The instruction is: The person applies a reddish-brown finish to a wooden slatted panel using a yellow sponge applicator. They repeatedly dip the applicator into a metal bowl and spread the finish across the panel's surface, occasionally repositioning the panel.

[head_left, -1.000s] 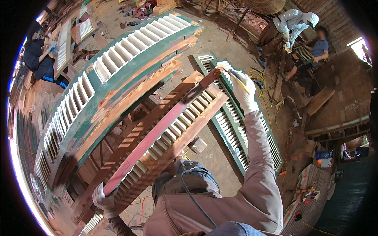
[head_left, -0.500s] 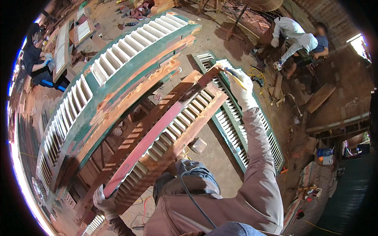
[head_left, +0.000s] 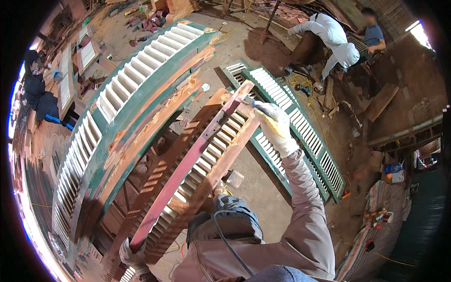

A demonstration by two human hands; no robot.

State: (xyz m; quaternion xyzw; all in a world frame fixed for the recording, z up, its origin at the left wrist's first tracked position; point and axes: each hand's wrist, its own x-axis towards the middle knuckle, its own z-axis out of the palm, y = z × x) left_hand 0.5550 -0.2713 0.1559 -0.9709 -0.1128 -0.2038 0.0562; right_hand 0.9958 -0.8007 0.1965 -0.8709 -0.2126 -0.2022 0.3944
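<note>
- A dark cable (head_left: 220, 223) is hanging down your front at six o'clock; it is best kept clear of your elbows while you are leaning in.
- Your left hand (head_left: 133, 255), at seven o'clock, is closing its gloved fingers around the low end of the red rail (head_left: 182, 170). That grip is probably serving as your anchor, so firm and even pressure is suiting it best.
- The red rail is running from seven o'clock up to one o'clock, beside pale slats (head_left: 216, 148) and a bare wooden rail (head_left: 233, 149). Whether it is joined to them, you are not showing clearly.
- Your right hand (head_left: 273, 126), at two o'clock, is curling almost fully around what is looking like a yellow-handled tool (head_left: 281, 128); its working tip is too blurred to tell. It is hovering by or touching the rail's upper end, so short, light strokes along the grain are likely to be giving you more control than reaching.
- Green shutters (head_left: 295, 112) are lying on the floor from two to four o'clock, just beyond that arm; keep your sleeve from brushing them.
- A large curved shutter (head_left: 107, 123) is standing near nine o'clock, leaving your left side tighter.
- Farther off, a hooded co-worker (head_left: 329, 35) is bending at one-thirty, well apart from you.
</note>
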